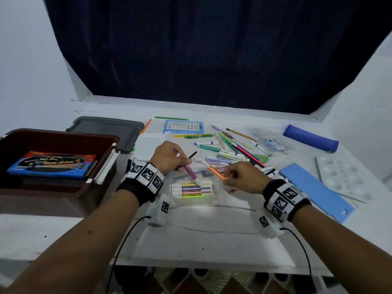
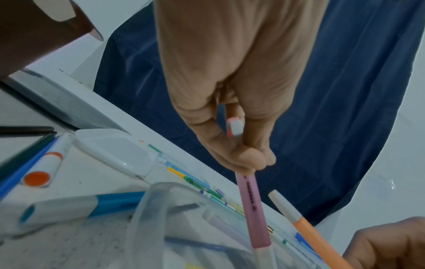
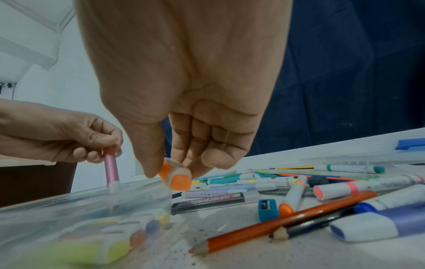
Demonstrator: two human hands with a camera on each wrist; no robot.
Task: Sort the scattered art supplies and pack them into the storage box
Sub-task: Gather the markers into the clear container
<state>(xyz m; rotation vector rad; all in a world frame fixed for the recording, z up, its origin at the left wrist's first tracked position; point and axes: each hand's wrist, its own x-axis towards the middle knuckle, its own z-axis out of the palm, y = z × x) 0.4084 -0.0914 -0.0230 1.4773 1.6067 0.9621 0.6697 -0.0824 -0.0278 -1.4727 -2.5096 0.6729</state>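
On the white counter point(image 1: 212, 240), everything can be placed against the clear plastic case point(image 1: 192, 190) lying between the two wrists. Largest, and well to the left of that case, stands the brown storage box point(image 1: 57, 143); a blue flat pack of colours point(image 1: 53, 165) already lies inside it, and a grey lid point(image 1: 106, 129) rests just behind it. Beyond and to the right of the case sprawls the unsorted heap of pens and markers point(image 1: 231, 149), with a blue flat sleeve point(image 1: 316, 193) and a white paint palette point(image 1: 341, 177) further right. Inside the case a row of pastel highlighters point(image 1: 191, 189) lies side by side.

Directly above the case, the left hand point(image 1: 169, 157) has its fingers curled round a pink highlighter point(image 1: 192, 171), held steeply with the white cap end down at the case's opening. Just right of the case, the right hand point(image 1: 244, 177) pinches an orange highlighter point(image 1: 214, 170) at its near end, the barrel slanting up and away over the case.

The step appears to be gathering highlighters into their own case. Next, I judge, each must be laid flat, parallel to the row, and let go without knocking the others askew; later the filled case goes to the box.
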